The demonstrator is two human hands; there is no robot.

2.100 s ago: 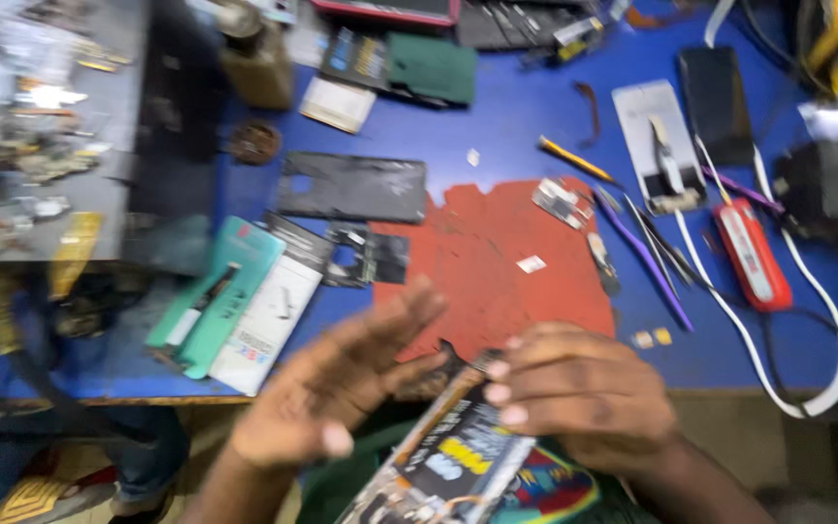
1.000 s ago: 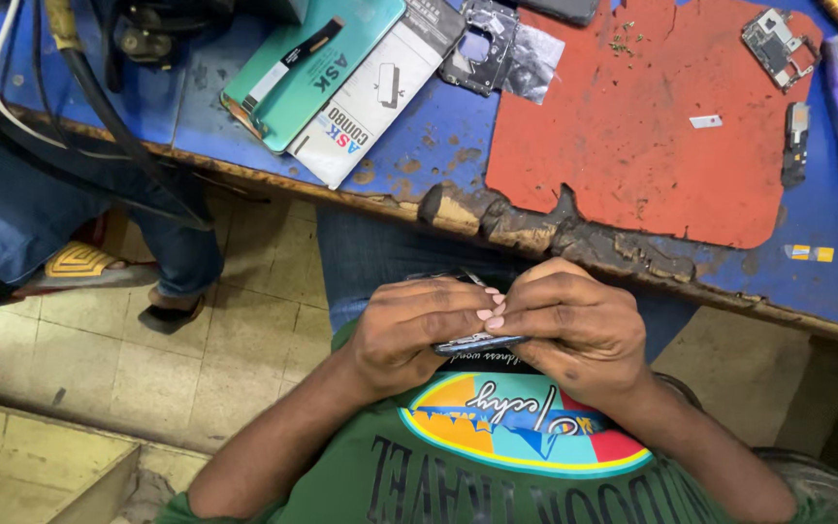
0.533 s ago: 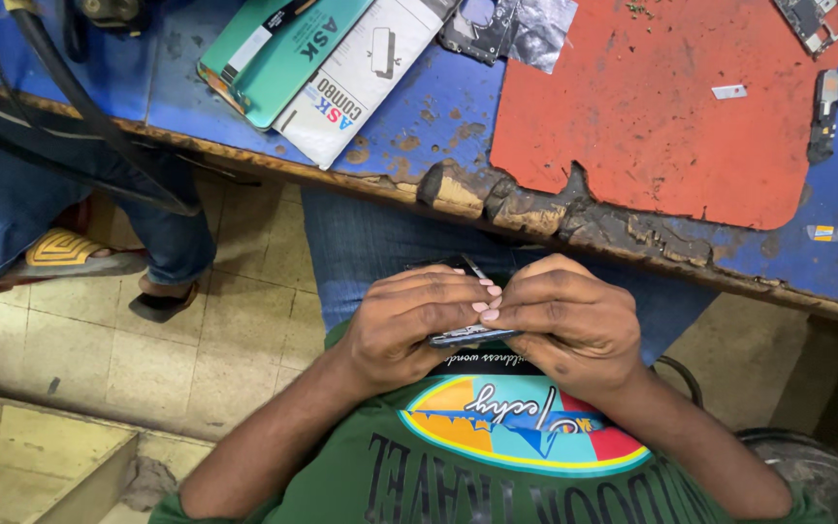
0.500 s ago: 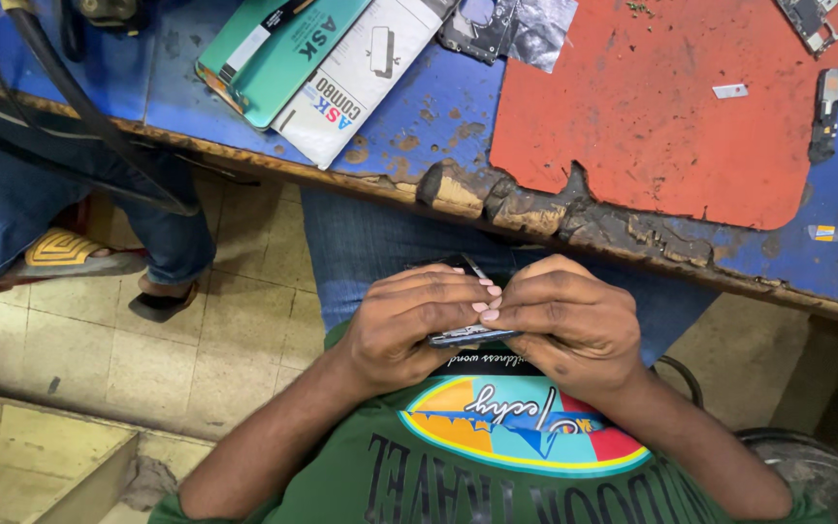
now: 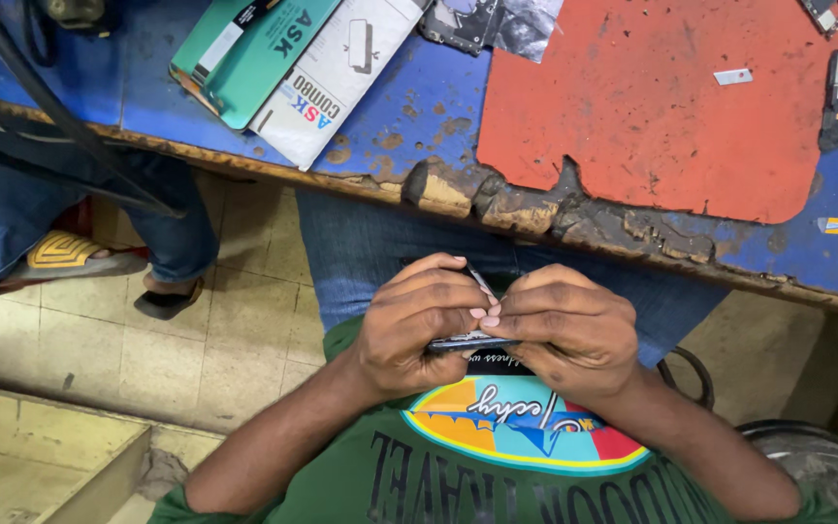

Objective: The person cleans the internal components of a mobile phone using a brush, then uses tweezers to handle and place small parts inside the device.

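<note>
My left hand [image 5: 411, 323] and my right hand [image 5: 564, 325] are pressed together over my lap, below the table edge. Between them they hold a thin dark flat part [image 5: 467, 342], seen edge-on, against my green printed shirt. A slim strip of the part [image 5: 482, 283] sticks up between my thumbs. Most of the part is hidden by my fingers.
A worn blue table [image 5: 409, 107] runs across the top, with a chipped front edge. On it lie a red mat [image 5: 671, 107], a green box [image 5: 254, 53], a white box [image 5: 337, 78] and small phone parts [image 5: 836, 82]. Another person's legs and sandalled foot [image 5: 75, 254] stand at left on the tiled floor.
My hands dropped from table height down to my lap with the part and closed around it. Over the last second they stay almost still; the view tilted down slightly.
</note>
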